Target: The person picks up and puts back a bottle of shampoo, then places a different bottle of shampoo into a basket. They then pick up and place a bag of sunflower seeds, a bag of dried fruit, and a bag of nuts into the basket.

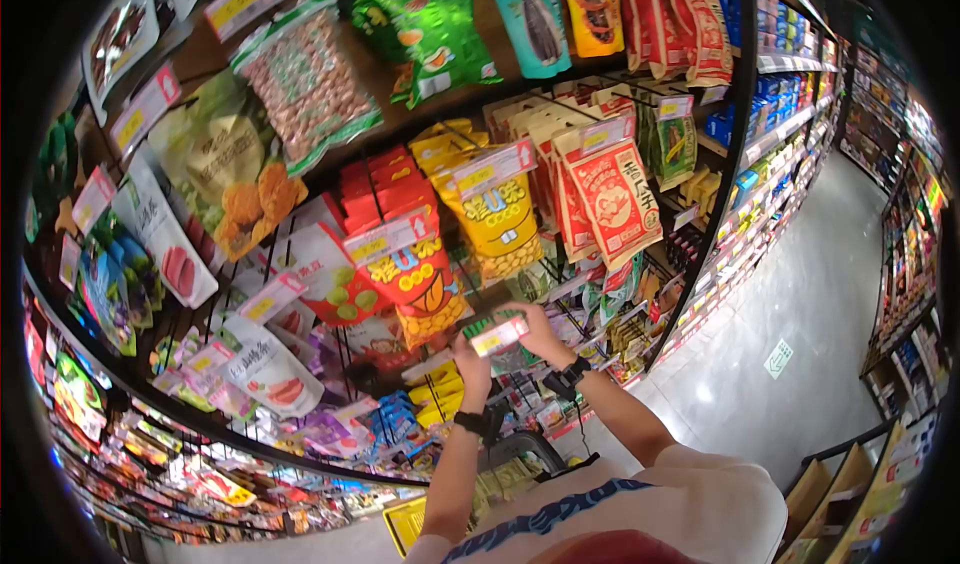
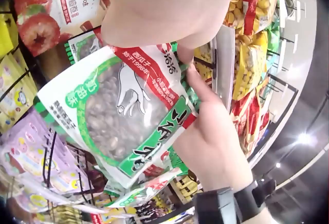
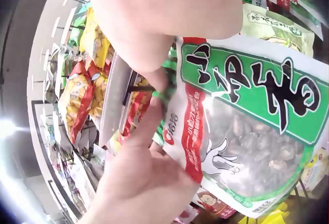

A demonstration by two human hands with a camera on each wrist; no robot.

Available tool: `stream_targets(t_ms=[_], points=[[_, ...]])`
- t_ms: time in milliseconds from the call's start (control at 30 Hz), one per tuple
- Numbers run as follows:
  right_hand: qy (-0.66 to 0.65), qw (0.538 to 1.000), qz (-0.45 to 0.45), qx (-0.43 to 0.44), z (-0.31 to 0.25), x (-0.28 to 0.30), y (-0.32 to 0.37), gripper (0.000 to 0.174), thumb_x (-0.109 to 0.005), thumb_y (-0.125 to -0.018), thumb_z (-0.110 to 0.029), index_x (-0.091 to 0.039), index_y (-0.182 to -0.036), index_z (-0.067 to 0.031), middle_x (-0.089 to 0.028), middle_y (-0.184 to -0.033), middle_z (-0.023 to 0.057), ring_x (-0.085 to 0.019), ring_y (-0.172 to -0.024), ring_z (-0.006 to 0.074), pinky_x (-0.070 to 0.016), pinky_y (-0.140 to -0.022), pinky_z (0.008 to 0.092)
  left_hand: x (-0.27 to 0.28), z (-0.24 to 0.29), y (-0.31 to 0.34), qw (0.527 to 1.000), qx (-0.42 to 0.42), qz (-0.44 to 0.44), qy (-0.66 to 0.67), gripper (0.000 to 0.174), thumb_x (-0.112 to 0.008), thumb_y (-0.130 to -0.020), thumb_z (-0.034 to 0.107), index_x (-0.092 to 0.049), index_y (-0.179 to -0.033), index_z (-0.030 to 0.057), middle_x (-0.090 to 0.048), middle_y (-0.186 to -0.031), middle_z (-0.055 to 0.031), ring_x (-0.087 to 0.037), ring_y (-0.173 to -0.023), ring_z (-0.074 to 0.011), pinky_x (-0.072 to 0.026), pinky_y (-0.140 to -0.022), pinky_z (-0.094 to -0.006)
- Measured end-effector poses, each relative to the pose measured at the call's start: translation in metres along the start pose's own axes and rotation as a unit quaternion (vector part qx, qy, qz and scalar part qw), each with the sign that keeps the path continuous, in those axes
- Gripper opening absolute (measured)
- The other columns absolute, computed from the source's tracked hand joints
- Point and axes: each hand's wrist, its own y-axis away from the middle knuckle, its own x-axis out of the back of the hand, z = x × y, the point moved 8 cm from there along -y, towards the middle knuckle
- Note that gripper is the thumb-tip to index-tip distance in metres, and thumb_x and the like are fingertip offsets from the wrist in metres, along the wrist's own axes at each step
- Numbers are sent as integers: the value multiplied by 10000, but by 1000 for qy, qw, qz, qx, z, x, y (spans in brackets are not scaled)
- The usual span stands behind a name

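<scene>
Both hands are at the top edge of a clear-windowed bag of dark melon seeds, white and green with a red band. My left hand grips one top corner and my right hand the other, thumbs close together in the wrist views. Just in front of the hands, in the head view, a price tag overlaps the bag's green top strip. From the right wrist, the large black characters and the seeds face the camera. Some fingertips are hidden behind the bag.
Snack bags hang on hooks all around, with a red corn snack bag and a yellow one just above the hands. Metal hooks and price tags stick out from the rack. A yellow basket is low down; an aisle floor runs right.
</scene>
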Motion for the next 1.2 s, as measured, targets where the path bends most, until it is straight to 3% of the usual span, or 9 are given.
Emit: stream_targets(t_ms=[67,433,467,567,700,833,1033,1100,1200], points=[[-22,1000,3,-12,6,1,-3,245,-745,-811,-115,-671,-983,43,-710,-884,153,-673,-833,161,-507,-738,320,0,-8,-4,1000,19,-15,3,200,-686,-908,139,-618,-1035,0,-674,-940,-38,-617,-838,-117,-496,-749,-271],[-43,997,-47,-37,10,-9,10,318,-600,-805,74,-660,-1110,8,-708,-1033,92,-649,-943,136,-502,-836,285,18,-35,-8,992,-38,-18,-120,189,-571,-904,69,-650,-1039,-36,-661,-934,-116,-616,-919,-208,-476,-820,-331],[-45,998,-39,-11,10,-7,10,318,-562,-814,84,-661,-1104,1,-706,-1028,87,-648,-966,139,-498,-854,283,26,-51,-17,977,-106,-9,-186,211,-579,-894,66,-646,-1061,-45,-675,-965,-125,-628,-907,-189,-488,-812,-335],[-3,999,-44,-6,-25,5,16,293,-544,-814,82,-673,-1062,-5,-709,-1028,109,-651,-989,173,-493,-892,310,10,0,9,993,47,-42,-100,273,-630,-862,51,-634,-1129,-4,-688,-1041,-97,-631,-956,-152,-498,-867,-289],[-11,999,-26,15,-8,1,11,263,-563,-832,39,-698,-1051,-13,-720,-1019,118,-667,-990,191,-498,-885,313,-4,22,5,991,-79,-58,-91,278,-633,-851,6,-637,-1129,0,-688,-1037,-69,-639,-944,-144,-507,-869,-282],[-38,998,-39,-36,-1,-4,5,234,-603,-839,5,-715,-1042,-25,-725,-1027,90,-666,-977,179,-499,-872,305,0,4,-3,998,2,-43,-51,266,-647,-848,10,-643,-1113,-10,-684,-1059,-84,-629,-951,-129,-498,-861,-266],[-31,997,-50,-43,1,-9,1,190,-654,-898,-85,-706,-1064,-11,-710,-1021,92,-651,-947,145,-496,-831,288,11,-9,-19,985,-63,-5,-161,294,-775,-837,166,-654,-1028,-21,-677,-915,-80,-627,-852,-124,-503,-768,-279],[-60,989,-67,-116,9,-11,0,179,-638,-911,-65,-701,-1069,-10,-702,-1012,78,-646,-929,131,-498,-808,268,5,-4,-19,993,-47,-12,-111,253,-764,-853,171,-666,-972,-30,-673,-798,-56,-614,-733,-94,-499,-664,-268],[-59,997,-41,-9,10,-16,-9,174,-661,-887,-43,-671,-1054,5,-685,-924,80,-649,-891,143,-503,-761,278,-1,1,-21,1000,-21,-8,-18,193,-727,-882,130,-660,-956,-34,-662,-760,-28,-572,-669,-52,-463,-591,-226]])
